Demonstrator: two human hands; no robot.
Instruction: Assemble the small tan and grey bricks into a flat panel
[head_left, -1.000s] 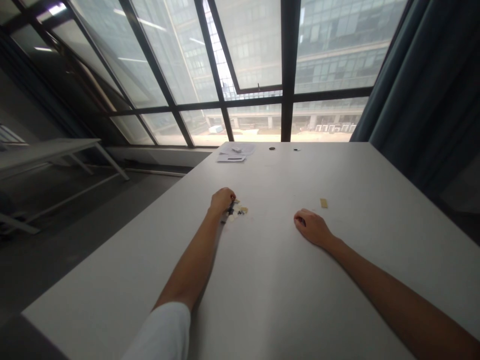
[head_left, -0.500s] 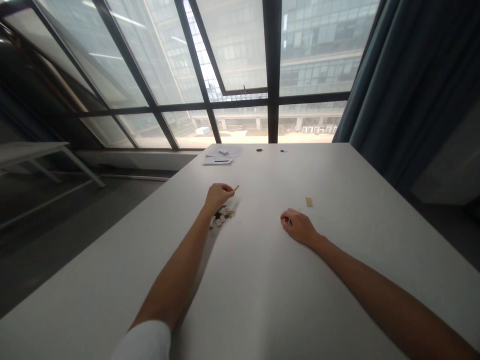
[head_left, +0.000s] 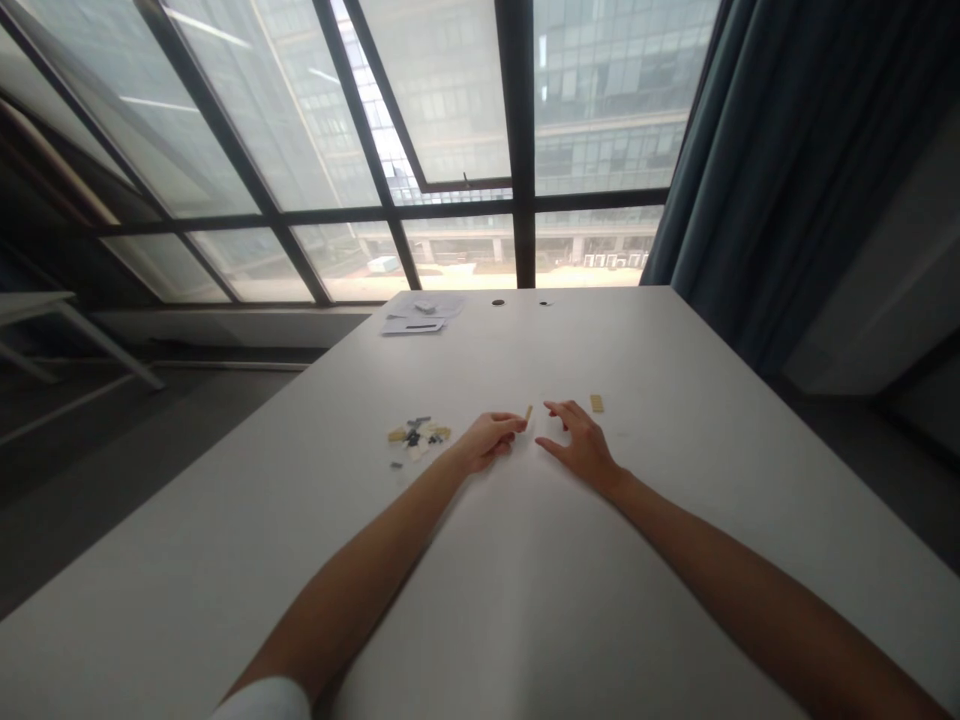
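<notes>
Between its thumb and fingers, my left hand (head_left: 491,441) pinches a small flat tan piece (head_left: 529,412), held up over the white table. Just to the right, my right hand (head_left: 579,443) has thumb and fingers apart, facing the tan piece with a small gap between. Beyond the right hand lies a tan rectangular plate (head_left: 596,403), flat on the table. A loose pile of small building-brick-like pieces (head_left: 420,437), tan, cream, grey and black, is left of my left hand. One grey piece (head_left: 396,465) lies in front of the pile.
The white table (head_left: 450,600) reaches toward the windows. Papers (head_left: 424,312) with a dark thin item lie at its far left edge. A round dark hole (head_left: 498,302) and a small dark object (head_left: 545,303) are at the far edge. A blue curtain (head_left: 757,200) hangs at right.
My left hand has moved right, away from the pile, carrying the tan piece toward my right hand. My right hand has opened its fingers. The view has shifted slightly right.
</notes>
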